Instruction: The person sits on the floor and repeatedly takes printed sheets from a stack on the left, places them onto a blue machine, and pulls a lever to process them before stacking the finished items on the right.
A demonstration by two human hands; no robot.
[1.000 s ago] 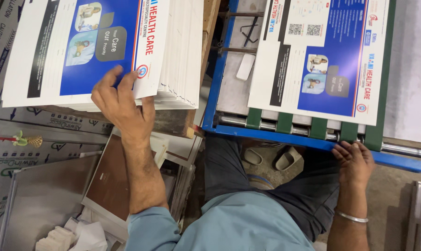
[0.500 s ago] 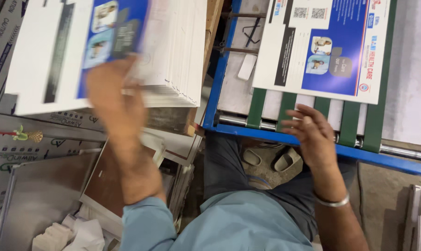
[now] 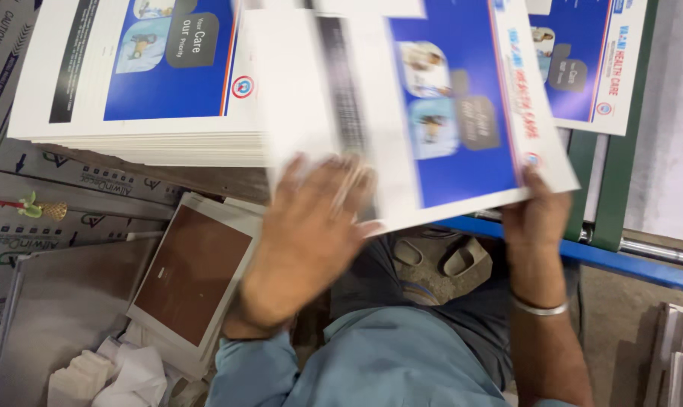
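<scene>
Holding a printed blue-and-white sheet [image 3: 432, 113] between both hands, the person has it raised above the lap, blurred. The right hand [image 3: 537, 215] grips the sheet's lower right corner, thumb on top. The left hand [image 3: 304, 234] is spread open beneath its lower left edge, fingers touching the underside. To the left lies a stack of like sheets [image 3: 138, 83]; another sheet [image 3: 598, 60] rests on a green-and-blue frame [image 3: 620, 249].
</scene>
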